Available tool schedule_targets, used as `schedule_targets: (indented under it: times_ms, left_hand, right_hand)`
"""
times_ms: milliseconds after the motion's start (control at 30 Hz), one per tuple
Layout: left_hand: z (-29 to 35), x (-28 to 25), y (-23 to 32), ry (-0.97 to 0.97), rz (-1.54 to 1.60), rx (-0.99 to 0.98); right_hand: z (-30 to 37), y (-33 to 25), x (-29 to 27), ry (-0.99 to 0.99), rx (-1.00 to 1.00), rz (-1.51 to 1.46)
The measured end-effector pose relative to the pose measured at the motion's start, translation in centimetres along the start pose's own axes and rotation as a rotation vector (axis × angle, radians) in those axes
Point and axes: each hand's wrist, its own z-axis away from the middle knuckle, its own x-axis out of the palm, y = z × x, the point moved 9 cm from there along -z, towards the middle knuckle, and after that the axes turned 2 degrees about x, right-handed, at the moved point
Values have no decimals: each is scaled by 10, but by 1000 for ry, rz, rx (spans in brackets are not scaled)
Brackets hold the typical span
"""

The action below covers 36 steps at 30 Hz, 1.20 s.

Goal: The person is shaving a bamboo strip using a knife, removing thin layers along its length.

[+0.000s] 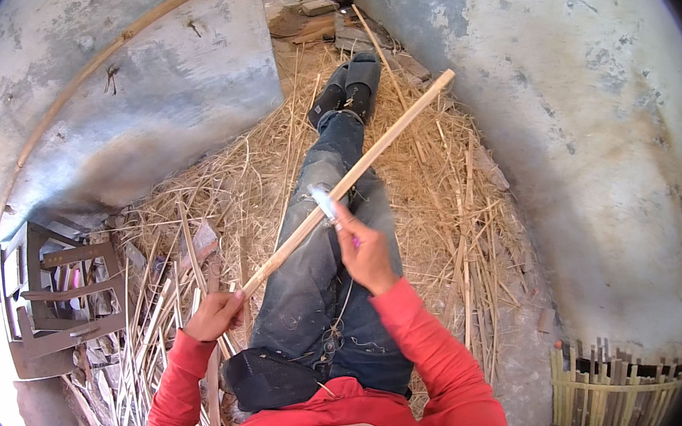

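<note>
A long pale bamboo strip [391, 135] slants across my outstretched legs [310, 268], from the lower left up to the right. My left hand [215, 315] is closed around its lower end, beside my thigh. In my right hand [366, 253] is a knife [323, 201], its bright blade lying across the strip near my knees. The fingers cover most of its handle, with a bit of pink showing. A dark cloth pad [269, 382] rests on my lap by the left hip.
Shavings and straw [432, 214] spread over the floor around my legs. Loose split strips [146, 342] lie to the left, near a brown wooden chair frame [71, 289]. A slatted basket [615, 408] stands at lower right. Bricks [320, 11] are piled beyond my feet, and walls rise on both sides.
</note>
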Motion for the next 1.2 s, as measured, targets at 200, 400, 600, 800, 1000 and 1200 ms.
schedule_targets:
  times_ms: [200,400,600,800,1000,1200]
  left_hand:
    - [56,-50,-13,153,-331,95]
    - [121,-102,-115,178,-922,413]
    - [134,-119,-111,214,-789,310]
    - [102,-80,-152,-62,264,-392]
    - [90,-66,-162,-8,288,-404]
    - [60,-52,-116,69,-771,464]
  right_hand:
    - [-49,48,-54,172,-102,184]
    - [-98,50,-101,302,-60,249]
    - [-111,56,-112,372,-132,309]
    - [-89,60,-81,290,-56,267]
    - [-64,45,-77,316,-161,165]
    - [-12,-24,35,-387,-187,145]
